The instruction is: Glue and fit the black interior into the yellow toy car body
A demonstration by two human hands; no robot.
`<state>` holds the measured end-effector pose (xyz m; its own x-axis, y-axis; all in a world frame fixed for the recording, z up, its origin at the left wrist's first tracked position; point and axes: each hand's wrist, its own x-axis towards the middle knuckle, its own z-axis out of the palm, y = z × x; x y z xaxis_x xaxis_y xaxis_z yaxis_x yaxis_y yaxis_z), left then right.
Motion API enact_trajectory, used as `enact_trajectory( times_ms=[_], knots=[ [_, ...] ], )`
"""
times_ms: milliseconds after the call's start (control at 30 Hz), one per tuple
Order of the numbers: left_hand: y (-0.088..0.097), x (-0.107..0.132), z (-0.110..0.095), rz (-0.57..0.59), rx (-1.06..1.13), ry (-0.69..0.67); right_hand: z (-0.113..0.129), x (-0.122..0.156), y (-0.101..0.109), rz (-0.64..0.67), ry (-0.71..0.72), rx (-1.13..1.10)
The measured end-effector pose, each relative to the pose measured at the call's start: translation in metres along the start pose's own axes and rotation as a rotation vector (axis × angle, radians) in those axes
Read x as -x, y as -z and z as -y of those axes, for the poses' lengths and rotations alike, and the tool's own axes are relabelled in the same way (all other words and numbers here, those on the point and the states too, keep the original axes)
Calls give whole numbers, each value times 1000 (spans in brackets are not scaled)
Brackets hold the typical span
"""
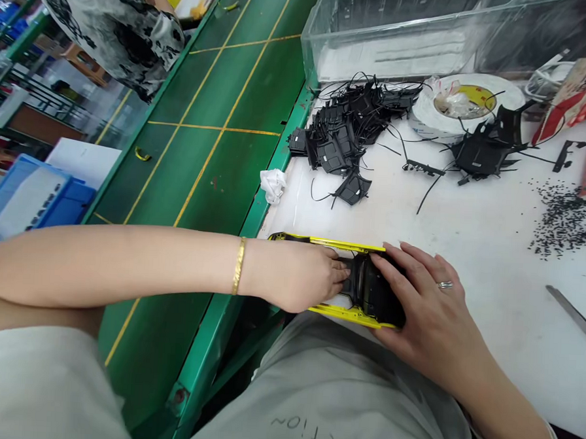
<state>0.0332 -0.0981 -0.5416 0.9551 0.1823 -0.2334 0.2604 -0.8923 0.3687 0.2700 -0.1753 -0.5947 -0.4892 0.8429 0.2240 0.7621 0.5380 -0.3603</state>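
Note:
A yellow plastic shell (341,245) with a black insert (374,290) lies at the near edge of the white bench. My left hand (294,277) grips its left side, fingers curled onto the black insert. My right hand (426,304) lies over the right part of the black insert, fingers pressed down on it. A gold bangle is on my left wrist and a ring on my right hand.
A heap of black plastic parts (344,134) with thin sprues lies further back. Also there: a white tape roll (463,101), a clear bin (406,29), black granules (565,217), a metal blade (573,313). A green conveyor (214,123) runs left; another person's patterned sleeve (116,27) is top left.

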Motion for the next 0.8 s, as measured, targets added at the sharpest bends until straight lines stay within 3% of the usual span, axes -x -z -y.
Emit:
enact_trajectory(
  times_ms=[67,167,333,467,600,700,767,800],
  knots=[
    [10,8,0,107,57,-96,1,0,0,8,0,1],
    [15,16,-2,145,157,-48,0,0,0,12,-1,2],
    [-1,20,-8,69,158,-18,1,-3,6,19,17,17],
    [-11,23,-9,-18,153,-52,31,3,9,-90,-19,166],
    [6,31,-12,-81,180,-21,60,12,-9,-195,119,230],
    [37,51,-15,-253,204,-17,56,13,-8,-253,122,46],
    [57,63,-17,-511,236,-12,46,13,9,-269,91,-119],
    [64,66,-18,-693,279,14,39,13,20,-274,74,-204]
  ],
)
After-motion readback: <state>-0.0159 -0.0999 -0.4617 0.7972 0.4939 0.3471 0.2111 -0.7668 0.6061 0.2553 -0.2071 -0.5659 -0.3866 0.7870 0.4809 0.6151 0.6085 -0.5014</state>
